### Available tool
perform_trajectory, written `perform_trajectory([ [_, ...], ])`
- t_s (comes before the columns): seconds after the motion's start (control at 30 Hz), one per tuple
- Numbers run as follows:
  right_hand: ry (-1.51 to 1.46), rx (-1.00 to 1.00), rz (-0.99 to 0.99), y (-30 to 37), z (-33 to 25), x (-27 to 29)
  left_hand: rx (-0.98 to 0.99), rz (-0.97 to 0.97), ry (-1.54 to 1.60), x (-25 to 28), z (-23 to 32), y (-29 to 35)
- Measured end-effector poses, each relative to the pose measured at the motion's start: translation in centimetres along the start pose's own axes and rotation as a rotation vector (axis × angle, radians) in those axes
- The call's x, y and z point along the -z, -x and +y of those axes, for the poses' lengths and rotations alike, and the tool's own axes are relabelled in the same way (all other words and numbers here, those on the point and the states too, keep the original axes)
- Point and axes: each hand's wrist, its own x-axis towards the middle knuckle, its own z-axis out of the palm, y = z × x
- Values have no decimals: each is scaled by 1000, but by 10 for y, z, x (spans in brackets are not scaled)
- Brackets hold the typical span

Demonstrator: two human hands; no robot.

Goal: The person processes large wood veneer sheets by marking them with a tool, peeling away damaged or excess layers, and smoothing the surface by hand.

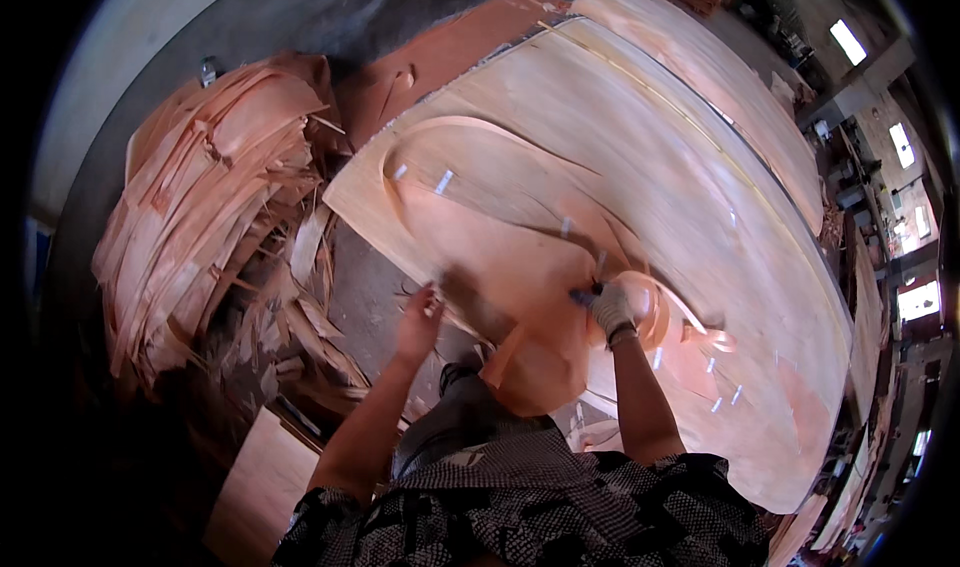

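Bare left hand (417,325) half-curled near broad pale wood sheet (610,117) edge; white-gloved right hand (612,313) curled at thin orange-tan veneer (543,359); grips unclear.

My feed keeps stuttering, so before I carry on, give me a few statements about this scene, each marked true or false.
1. The right hand wears a pale glove. True.
2. Both hands are gloved. False: the left hand is bare.
3. Small white strips lie on the large pale sheet. True.
4. The heap of torn sheets is to the right of the large pale sheet. False: it is to the left.
5. The two hands are apart from each other. True.
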Motion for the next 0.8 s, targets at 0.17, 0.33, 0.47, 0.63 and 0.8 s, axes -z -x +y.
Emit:
perform_trajectory([
  [0.17, -282, 129, 214, 13, -99, 2, -39, -375, 226, 18, 28, -42],
  [0.33, -326, 55, 137, -29, -125, 24, -449, -526, -164, 42, 62, -125],
  [0.47, 507, 88, -38, -53, -130, -25, -493, -41, -289, 115, -18, -192],
  [0.63, 104, -210, 199, -22, -194, -16, -79, -127, -717, 137, -50, -296],
  [0.8, -21, -233, 523, -13, -324, -2, -287, -442, 20, 163, -4, -351],
])
